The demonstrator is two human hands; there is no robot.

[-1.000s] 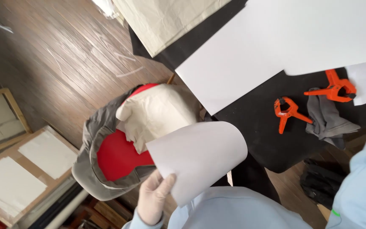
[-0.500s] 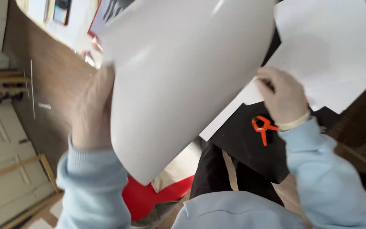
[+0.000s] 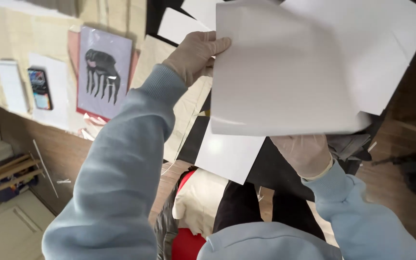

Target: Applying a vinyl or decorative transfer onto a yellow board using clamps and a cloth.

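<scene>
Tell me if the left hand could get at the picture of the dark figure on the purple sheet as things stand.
Probably yes. The left hand grips the edge of the large white sheet, so it would have to let go first. The purple picture lies uncovered just beyond the left sleeve, with nothing between them.

Large white sheet [image 3: 285,72], glossy, slightly curled, held up over other white sheets.

phone [image 3: 40,88], dark-figure print [image 3: 103,72] — red cushion [image 3: 187,245]
</scene>
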